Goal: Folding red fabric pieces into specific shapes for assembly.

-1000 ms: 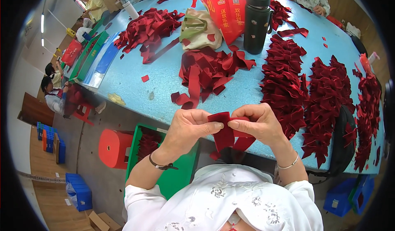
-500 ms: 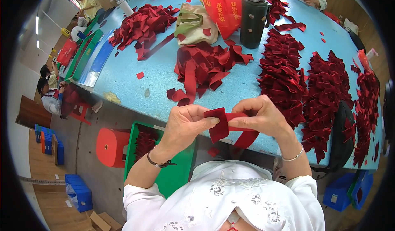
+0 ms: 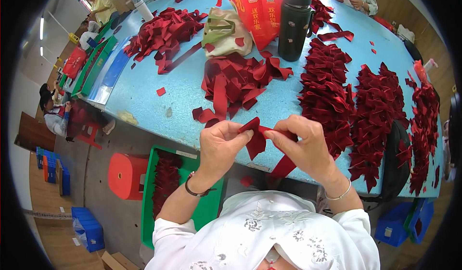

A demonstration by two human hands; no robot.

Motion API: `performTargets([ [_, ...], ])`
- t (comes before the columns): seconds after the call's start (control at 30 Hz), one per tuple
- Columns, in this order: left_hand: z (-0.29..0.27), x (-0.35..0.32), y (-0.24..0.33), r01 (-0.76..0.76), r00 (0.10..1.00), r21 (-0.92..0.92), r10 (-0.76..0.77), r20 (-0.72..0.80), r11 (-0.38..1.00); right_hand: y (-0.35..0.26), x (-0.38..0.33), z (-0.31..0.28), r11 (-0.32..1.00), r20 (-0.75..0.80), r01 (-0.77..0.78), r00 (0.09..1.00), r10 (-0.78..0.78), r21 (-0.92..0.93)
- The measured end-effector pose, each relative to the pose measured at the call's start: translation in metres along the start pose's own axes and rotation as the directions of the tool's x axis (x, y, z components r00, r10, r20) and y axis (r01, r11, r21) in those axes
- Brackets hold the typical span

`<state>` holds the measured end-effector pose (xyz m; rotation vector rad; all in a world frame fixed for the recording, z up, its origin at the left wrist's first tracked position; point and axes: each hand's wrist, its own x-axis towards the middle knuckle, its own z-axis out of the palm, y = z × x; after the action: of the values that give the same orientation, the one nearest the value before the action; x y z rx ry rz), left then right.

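A red ribbon [image 3: 258, 142], flatter half a second ago, is now creased between the pinching fingers [image 3: 239, 139] of the left hand [image 3: 216, 147] and right hand [image 3: 308, 145], above the near edge of the blue surface [image 3: 147, 85].

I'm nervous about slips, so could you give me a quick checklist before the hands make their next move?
1. Left hand pinching the red fabric strip: ok.
2. Right hand gripping the same strip: ok.
3. Strip's hanging tail clear of the table edge: cannot tell.
4. Dark flask upright, lid on: ok.
5. Loose ribbon heap untangled: not ok, jumbled.
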<state>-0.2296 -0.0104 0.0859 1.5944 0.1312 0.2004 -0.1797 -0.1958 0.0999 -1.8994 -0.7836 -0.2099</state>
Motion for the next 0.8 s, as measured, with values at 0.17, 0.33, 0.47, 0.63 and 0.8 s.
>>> performTargets([
  [0.17, 0.014, -0.002, -0.005, -0.131, 0.985, 0.125, 0.143, -0.093, 0.984, -0.008, -0.005, 0.010, 0.998, -0.077, 0.049, 0.996, -0.051, -0.036],
  [0.33, 0.023, -0.003, -0.011, -0.204, 0.965, 0.101, 0.217, -0.149, 0.974, -0.013, -0.009, 0.018, 0.997, -0.122, 0.079, 0.989, -0.081, -0.024],
  [0.47, 0.024, -0.001, -0.013, -0.135, 0.982, -0.071, 0.123, -0.144, 0.988, -0.012, -0.014, 0.021, 0.998, -0.124, 0.061, 0.990, -0.063, -0.019],
  [0.63, 0.026, 0.000, -0.010, -0.082, 0.993, -0.177, 0.065, -0.096, 0.981, -0.006, -0.013, 0.017, 0.997, -0.151, 0.078, 0.985, -0.080, -0.018],
  [0.8, 0.019, -0.001, -0.002, -0.011, 1.000, -0.159, 0.012, 0.003, 0.987, 0.002, -0.017, 0.009, 0.998, -0.116, -0.006, 0.993, 0.014, 0.070],
])
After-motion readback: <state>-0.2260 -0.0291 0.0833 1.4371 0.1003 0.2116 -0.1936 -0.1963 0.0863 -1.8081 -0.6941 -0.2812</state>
